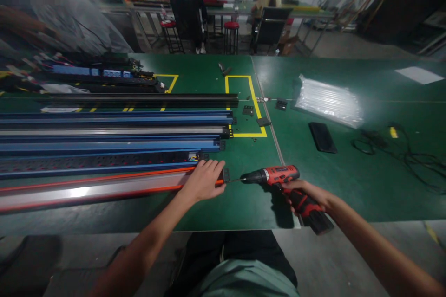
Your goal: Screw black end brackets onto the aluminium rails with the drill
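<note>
My left hand (205,178) is wrapped over the right end of a long silver rail with orange-red edges (94,188), which lies on the green table (195,216). A small black end cap (226,175) sits at that rail's end. In my right hand (306,195) is a red and black cordless drill (278,175), held by its handle. Its thin bit points left and reaches the end cap; whether it sits in a screw is too small to tell. Behind this rail lie several more long rails, among them a blue one (174,144).
Loose black caps (281,104) lie beyond the drill. A black phone-like slab (322,137), a clear plastic-wrapped bundle (329,102) and a tangled black cable (411,162) are on the right. Wired blue-black parts (104,73) lie back left. Two people sit at a far bench.
</note>
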Demonstrator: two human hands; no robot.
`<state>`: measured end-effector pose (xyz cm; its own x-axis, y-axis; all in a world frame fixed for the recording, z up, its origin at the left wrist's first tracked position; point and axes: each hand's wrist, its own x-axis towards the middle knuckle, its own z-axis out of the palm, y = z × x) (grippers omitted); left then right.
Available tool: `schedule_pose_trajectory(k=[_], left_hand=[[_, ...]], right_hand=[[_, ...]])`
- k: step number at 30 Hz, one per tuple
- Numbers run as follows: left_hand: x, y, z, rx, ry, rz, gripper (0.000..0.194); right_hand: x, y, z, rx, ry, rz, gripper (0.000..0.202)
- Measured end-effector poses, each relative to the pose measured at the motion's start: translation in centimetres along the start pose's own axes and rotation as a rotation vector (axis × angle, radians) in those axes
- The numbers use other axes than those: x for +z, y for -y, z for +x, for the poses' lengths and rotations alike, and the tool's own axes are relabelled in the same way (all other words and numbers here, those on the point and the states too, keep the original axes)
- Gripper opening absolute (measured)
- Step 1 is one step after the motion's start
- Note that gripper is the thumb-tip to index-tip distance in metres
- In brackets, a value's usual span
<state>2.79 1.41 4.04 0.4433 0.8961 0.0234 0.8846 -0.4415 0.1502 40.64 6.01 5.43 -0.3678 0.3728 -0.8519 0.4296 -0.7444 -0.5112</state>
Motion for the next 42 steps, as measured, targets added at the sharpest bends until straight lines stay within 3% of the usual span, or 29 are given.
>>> schedule_pose_trajectory(k=[7, 14, 28, 42], left_hand=[[0.3, 0.0, 0.1, -0.017, -0.017, -0.026, 0.063], [0.2, 0.1, 0.2, -0.018, -0.037, -0.059, 0.062], [0.3, 0.3, 0.2, -0.021, -0.025, -0.035, 0.057], [-0.1, -0.1, 0.3, -0.056, -0.020, -0.043, 0.056]], right_hand=[[2.0, 0.7, 0.2, -0.215, -0.365, -0.561, 0.044], [3.1, 0.4, 0.7, -0.174, -0.552, -0.724, 0.041], [3.8, 0.1, 1.1, -0.192, -0.644, -0.703, 0.028], [3.8, 0.3, 0.7, -0.252, -0.599, -0.744, 0.024]])
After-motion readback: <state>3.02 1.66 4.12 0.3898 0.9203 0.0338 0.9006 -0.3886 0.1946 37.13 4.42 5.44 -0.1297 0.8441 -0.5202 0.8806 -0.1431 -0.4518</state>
